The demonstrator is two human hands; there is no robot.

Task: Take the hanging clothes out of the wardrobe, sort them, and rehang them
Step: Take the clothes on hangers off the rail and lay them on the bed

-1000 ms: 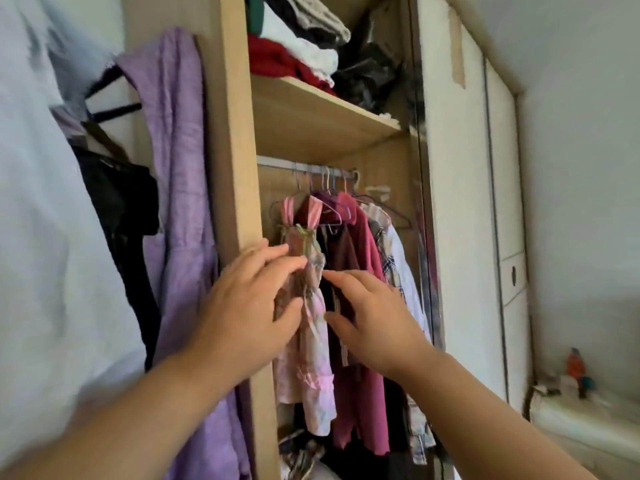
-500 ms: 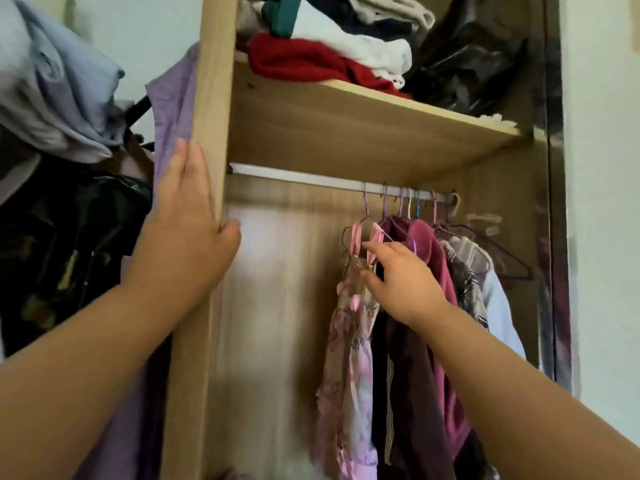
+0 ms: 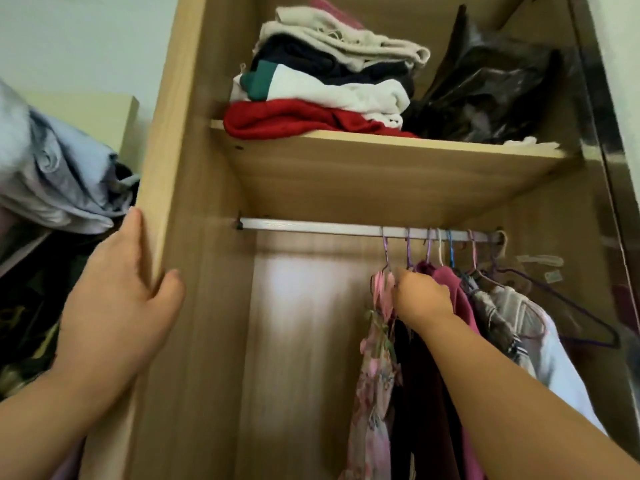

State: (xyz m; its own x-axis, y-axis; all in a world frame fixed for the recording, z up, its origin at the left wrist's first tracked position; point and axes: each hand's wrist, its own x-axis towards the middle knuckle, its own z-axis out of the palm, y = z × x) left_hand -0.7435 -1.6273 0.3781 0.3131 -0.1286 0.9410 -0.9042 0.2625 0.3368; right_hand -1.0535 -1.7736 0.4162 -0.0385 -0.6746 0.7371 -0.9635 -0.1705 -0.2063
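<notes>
Several garments hang bunched at the right end of the metal rail [image 3: 311, 227] inside the wooden wardrobe. The leftmost is a pink floral dress [image 3: 375, 382], then a dark maroon garment [image 3: 426, 393], a magenta top [image 3: 450, 282] and a plaid shirt [image 3: 495, 317]. My right hand [image 3: 420, 297] is closed at the top of the floral dress, around its hanger just under the hook. My left hand [image 3: 119, 303] grips the front edge of the wardrobe's left side panel [image 3: 162, 140], thumb inside.
The shelf [image 3: 381, 143] above the rail holds a stack of folded clothes [image 3: 322, 88] and a black plastic bag [image 3: 491, 95]. An empty purple hanger [image 3: 571, 317] hangs at the far right. Light blue cloth [image 3: 52, 174] and dark clothes pile up left of the wardrobe.
My view has tilted up toward the shelf. My left hand went from the dress to the side panel and stays there. My right hand rose to the top of the floral dress.
</notes>
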